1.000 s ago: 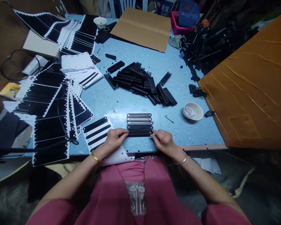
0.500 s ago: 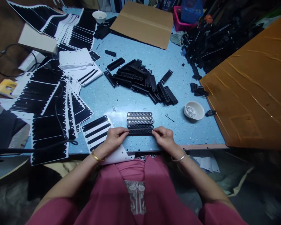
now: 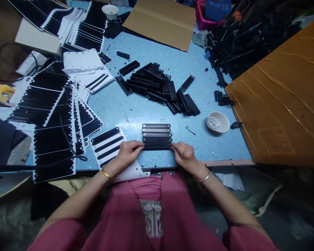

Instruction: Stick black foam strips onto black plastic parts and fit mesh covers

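Tabletop, speckled blue, black strips near front, cardboard, pink basket behind

Nearest bar: front of the row of bars, between left hand and right hand
Heap of bars: behind the row, on the tabletop
Strip sheet: left of the row, partly beneath the left hand
Sheet pile: farther left
Near bowl: right of the row, small parts inside
Box: right of the near bowl
Cardboard: behind the heap
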Action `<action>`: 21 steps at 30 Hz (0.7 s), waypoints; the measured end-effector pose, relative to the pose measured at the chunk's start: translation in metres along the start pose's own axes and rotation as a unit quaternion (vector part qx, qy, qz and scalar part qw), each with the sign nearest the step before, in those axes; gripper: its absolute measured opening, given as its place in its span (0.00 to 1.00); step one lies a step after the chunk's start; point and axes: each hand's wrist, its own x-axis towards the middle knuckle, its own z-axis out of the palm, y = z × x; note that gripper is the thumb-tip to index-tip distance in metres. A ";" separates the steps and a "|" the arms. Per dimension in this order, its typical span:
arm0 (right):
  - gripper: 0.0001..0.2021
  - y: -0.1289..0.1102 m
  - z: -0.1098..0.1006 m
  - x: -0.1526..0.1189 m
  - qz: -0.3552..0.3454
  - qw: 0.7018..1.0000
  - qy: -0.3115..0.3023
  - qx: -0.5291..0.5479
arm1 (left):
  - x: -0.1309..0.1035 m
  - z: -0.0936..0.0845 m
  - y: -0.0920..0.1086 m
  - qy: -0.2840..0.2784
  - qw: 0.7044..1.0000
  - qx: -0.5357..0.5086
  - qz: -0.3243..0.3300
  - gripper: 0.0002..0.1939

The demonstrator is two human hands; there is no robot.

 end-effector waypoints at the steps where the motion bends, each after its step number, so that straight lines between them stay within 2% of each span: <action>1: 0.12 0.000 0.000 -0.001 -0.002 1.000 0.004 -0.001 | 0.000 0.000 0.000 0.002 1.000 0.001 0.001 0.09; 5: 0.12 0.002 0.003 -0.007 -0.026 0.999 0.001 -0.022 | -0.001 0.001 -0.001 0.009 1.000 -0.001 0.002 0.09; 10: 0.19 0.003 0.006 -0.014 -0.085 0.991 -0.030 -0.096 | -0.001 0.002 -0.004 -0.001 1.000 0.001 0.011 0.09; 15: 0.27 0.004 -0.004 -0.019 -0.121 0.976 -0.110 -0.141 | -0.001 0.001 -0.007 -0.005 0.999 0.000 0.039 0.09; 18: 0.30 0.006 -0.009 -0.020 -0.134 0.973 -0.132 -0.137 | -0.003 0.000 -0.006 -0.006 0.999 0.006 0.045 0.10; 21: 0.31 0.009 -0.009 -0.019 -0.152 0.975 -0.119 -0.106 | -0.008 0.001 -0.005 0.002 1.000 -0.001 0.022 0.09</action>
